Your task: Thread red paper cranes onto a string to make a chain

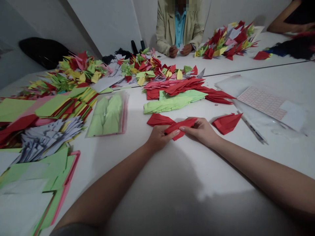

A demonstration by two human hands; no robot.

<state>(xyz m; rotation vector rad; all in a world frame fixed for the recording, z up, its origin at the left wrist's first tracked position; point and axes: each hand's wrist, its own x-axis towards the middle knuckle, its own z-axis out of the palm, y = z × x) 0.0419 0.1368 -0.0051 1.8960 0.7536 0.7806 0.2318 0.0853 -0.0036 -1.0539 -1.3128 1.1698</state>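
My left hand (158, 137) and my right hand (200, 131) both grip a folded red paper piece (182, 125) just above the white table (172, 183). The left thumb presses on its near end, and the right fingers pinch its right end. Another folded red piece (157, 119) lies right behind my left hand. A third folded red piece (226, 123) rests to the right of my right hand, apart from it.
Rows of folded red (187, 87) and green (172, 102) pieces lie beyond my hands. Stacks of coloured paper (49, 108) and a clear bag of green pieces (108, 114) fill the left. A sticker sheet (263, 102) lies right. A person in a beige jacket (180, 29) folds paper opposite.
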